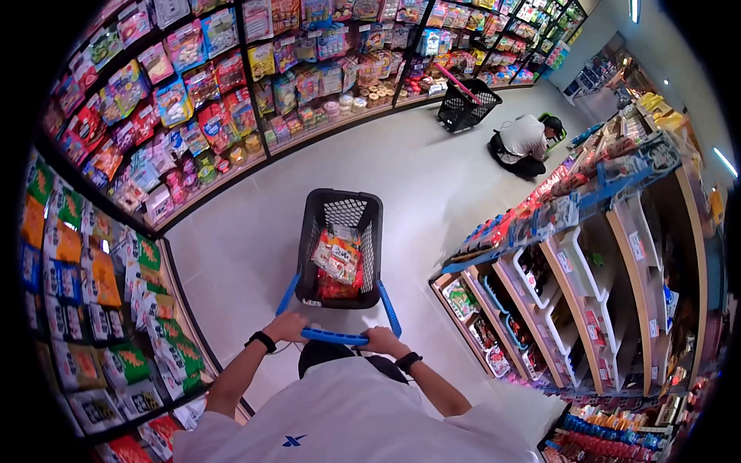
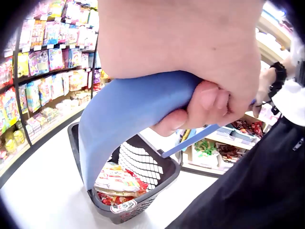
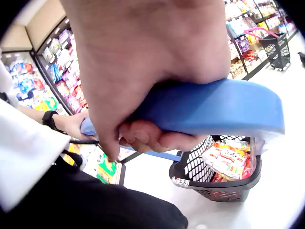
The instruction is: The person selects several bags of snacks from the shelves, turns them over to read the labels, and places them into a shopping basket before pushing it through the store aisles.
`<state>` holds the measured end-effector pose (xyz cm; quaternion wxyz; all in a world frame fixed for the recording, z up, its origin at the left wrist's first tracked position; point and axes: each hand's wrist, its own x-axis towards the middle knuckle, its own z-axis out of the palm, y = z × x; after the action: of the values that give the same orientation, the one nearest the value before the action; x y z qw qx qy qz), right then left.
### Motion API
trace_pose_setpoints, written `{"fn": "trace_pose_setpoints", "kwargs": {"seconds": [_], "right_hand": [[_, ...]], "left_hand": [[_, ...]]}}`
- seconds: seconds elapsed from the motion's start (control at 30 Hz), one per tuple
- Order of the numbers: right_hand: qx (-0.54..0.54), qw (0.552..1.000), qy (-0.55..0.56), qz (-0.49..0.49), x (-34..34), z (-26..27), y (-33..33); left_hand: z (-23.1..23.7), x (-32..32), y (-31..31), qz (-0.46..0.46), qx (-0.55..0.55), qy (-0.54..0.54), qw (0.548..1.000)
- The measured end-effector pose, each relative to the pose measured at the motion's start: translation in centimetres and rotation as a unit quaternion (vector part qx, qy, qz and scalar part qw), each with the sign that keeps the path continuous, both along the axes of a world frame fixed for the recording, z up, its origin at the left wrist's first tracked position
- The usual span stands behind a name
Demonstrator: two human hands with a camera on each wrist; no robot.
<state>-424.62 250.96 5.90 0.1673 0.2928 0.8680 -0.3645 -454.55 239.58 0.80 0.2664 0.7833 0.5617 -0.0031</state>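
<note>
A black shopping basket (image 1: 310,224) with a blue handle (image 1: 336,336) stands on the floor in front of the person. Red and white snack packets (image 1: 338,258) lie at its bottom. The left hand (image 1: 286,327) grips the left end of the handle bar, and in the left wrist view its fingers (image 2: 209,102) curl under the blue plastic. At the bar's other end the right hand (image 1: 384,341) holds on, its fingers (image 3: 157,137) wrapped beneath the bar in the right wrist view. Both wrists wear black bands.
Tall shelves of bagged sweets (image 1: 309,77) curve along the left and back. To the right stands a shelf unit (image 1: 571,270) with bins. Further up the aisle are another black basket (image 1: 461,108) with a pink handle and a crouching person (image 1: 525,143).
</note>
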Motion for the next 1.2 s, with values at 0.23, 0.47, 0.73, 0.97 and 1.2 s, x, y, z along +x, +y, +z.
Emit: {"fn": "trace_pose_setpoints", "kwargs": {"seconds": [0.23,0.47,0.73,0.97,1.2], "right_hand": [[-0.016,0.992,0.081,-0.096,-10.0,-2.7,6.3],[-0.052,0.987,0.085,-0.125,-15.8,-2.6,18.6],[-0.043,0.968,0.091,-0.231,-21.4,-2.3,29.8],[-0.043,0.941,0.059,-0.33,-26.2,-3.1,43.4],[-0.015,0.902,0.082,-0.425,-27.6,-4.3,56.5]], "left_hand": [[5.1,-11.8,13.2,-0.057,-0.026,0.019,0.998],[5.6,-16.7,26.2,-0.061,0.023,0.121,0.991],[4.2,-21.8,41.2,-0.042,0.035,0.105,0.993],[4.1,-25.9,61.5,-0.125,0.099,0.034,0.987],[1.9,-25.5,80.8,-0.223,0.092,0.045,0.969]]}}
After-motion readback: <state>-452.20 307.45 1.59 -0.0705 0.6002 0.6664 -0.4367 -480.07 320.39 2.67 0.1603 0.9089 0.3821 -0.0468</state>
